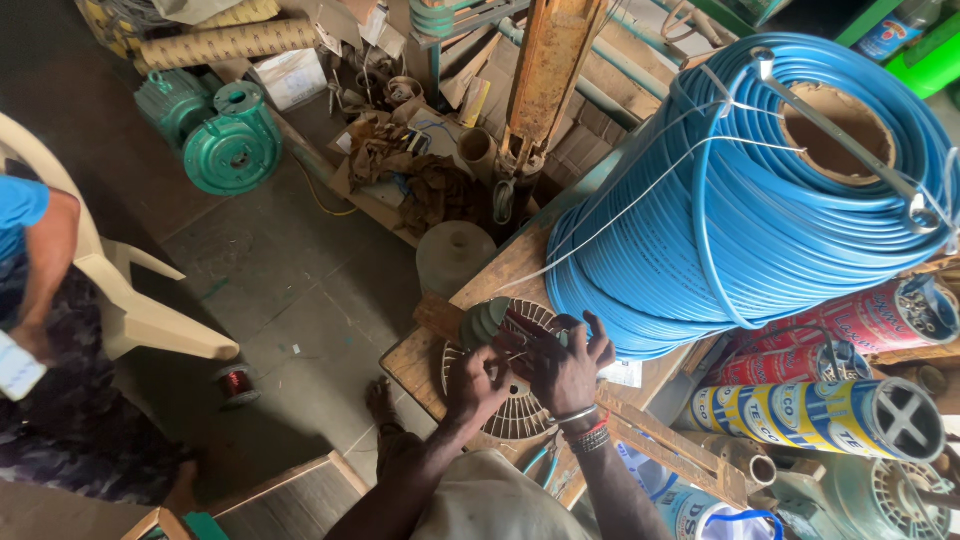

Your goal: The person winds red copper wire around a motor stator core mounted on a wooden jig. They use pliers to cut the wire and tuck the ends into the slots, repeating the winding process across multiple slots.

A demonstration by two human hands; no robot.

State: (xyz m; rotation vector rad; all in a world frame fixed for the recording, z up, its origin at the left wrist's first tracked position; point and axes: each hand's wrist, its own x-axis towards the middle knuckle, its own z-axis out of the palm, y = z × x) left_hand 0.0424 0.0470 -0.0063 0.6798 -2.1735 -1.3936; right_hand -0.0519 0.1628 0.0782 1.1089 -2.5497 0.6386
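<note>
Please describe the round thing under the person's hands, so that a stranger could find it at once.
Find the big coil of blue hose on the wooden bench. Just below-left of it lies a round slotted grille, under both hands. It is the only flat, pale, ribbed disc there.

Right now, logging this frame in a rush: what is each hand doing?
Left hand: fingers closed, pinching something small over the round slotted part.
Right hand: gripping the same spot, contents hidden.

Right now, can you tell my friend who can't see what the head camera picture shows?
Seen from above, a person's left hand and right hand work together on a round slotted metal part on a wooden workbench. A big coil of blue cable sits beside it, and a green motor stands on the floor.
</note>
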